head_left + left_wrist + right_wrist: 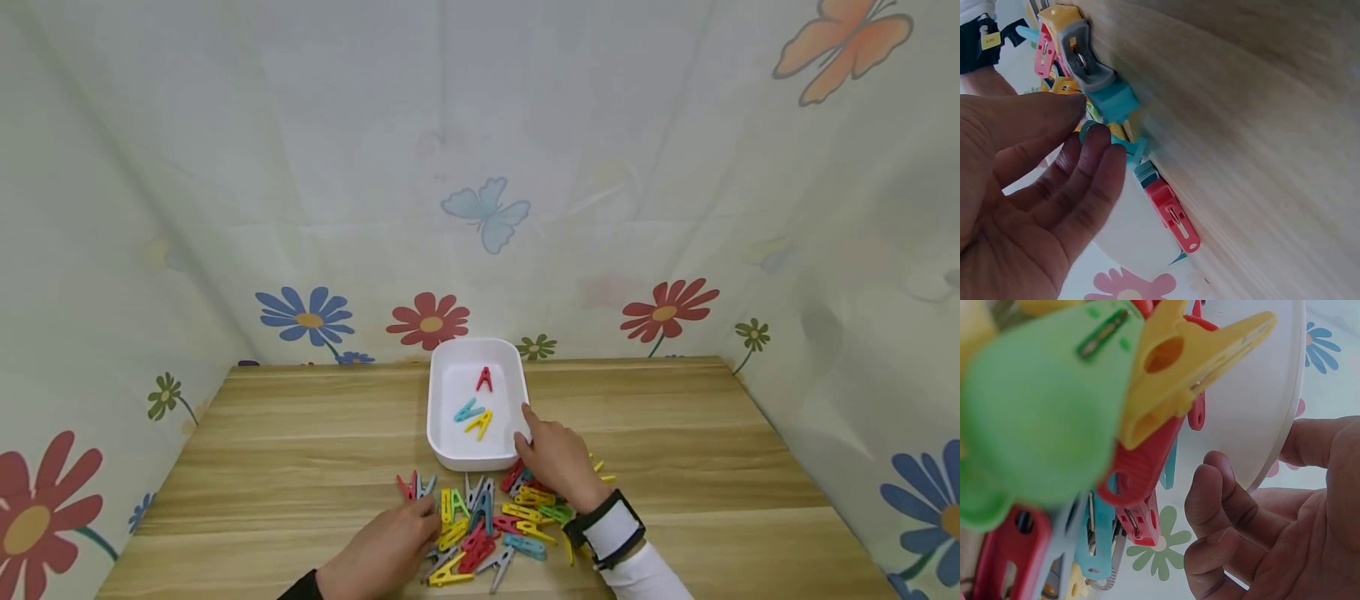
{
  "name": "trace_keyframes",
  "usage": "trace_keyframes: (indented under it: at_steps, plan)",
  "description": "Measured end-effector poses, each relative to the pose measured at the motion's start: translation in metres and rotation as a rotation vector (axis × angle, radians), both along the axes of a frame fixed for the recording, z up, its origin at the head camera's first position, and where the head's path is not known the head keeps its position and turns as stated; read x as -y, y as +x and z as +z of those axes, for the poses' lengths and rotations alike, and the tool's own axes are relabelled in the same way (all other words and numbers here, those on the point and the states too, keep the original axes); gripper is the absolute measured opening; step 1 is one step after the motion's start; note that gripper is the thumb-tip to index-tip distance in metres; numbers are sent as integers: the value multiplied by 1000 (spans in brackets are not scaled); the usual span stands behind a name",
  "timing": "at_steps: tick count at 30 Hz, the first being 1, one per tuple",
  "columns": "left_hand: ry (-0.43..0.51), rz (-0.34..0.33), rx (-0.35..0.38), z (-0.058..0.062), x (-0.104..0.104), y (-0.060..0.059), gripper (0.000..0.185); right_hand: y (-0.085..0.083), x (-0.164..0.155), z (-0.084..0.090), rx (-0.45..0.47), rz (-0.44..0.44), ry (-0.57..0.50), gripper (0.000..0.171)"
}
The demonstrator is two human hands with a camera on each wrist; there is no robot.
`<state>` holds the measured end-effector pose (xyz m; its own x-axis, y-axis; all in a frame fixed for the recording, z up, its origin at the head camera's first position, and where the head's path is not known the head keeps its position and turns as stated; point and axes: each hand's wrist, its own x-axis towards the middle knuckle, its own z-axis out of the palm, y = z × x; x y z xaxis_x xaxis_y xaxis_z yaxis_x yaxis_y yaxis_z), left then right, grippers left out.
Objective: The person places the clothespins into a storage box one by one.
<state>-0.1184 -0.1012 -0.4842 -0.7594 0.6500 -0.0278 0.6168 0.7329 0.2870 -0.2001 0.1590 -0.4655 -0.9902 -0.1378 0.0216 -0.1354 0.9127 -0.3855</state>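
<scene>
No readable text, labels, brands or nos. anywhere in these views.

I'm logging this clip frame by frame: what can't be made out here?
- Head view: clothespins under the right hand are hidden.
- Right wrist view: the green clothespin is blurred, too close.
- Left wrist view: the white tray is mostly covered by the left hand.

- Your tray (438, 417) sits at frame centre on the table (262, 467), three pegs (480, 404) in it.
- The peg pile (491, 521) lies just below the tray.
- Your left hand (390, 546) is at the pile's left, your right hand (558, 458) at its upper right.
</scene>
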Motion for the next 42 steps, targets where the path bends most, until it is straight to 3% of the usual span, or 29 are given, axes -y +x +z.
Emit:
trace_keyframes:
  at_steps: [5, 13, 22, 29, 32, 37, 42]
  plan:
    - [0, 0, -6, 2, 0, -3, 7, -1, 0, 1, 2, -5, -1, 58]
    - [98, -13, -89, 16, 1, -8, 7, 0, -2, 3, 12, -8, -2, 58]
    - [149, 42, -113, 45, -2, -22, 8, 1, -3, 2, 15, -5, -10, 58]
    - [210, 64, -304, 69, -11, -41, 9, 1, -4, 2, 16, -1, -13, 58]
    - [254, 77, -344, 77, -17, -52, 9, 1, -4, 1, 14, 1, -14, 58]
    - [316, 131, -350, 84, -26, -71, 9, 1, -3, -1, 0, 10, -11, 57]
    - [362, 175, -309, 84, -33, -94, 10, 0, -2, -2, -3, 10, -12, 57]
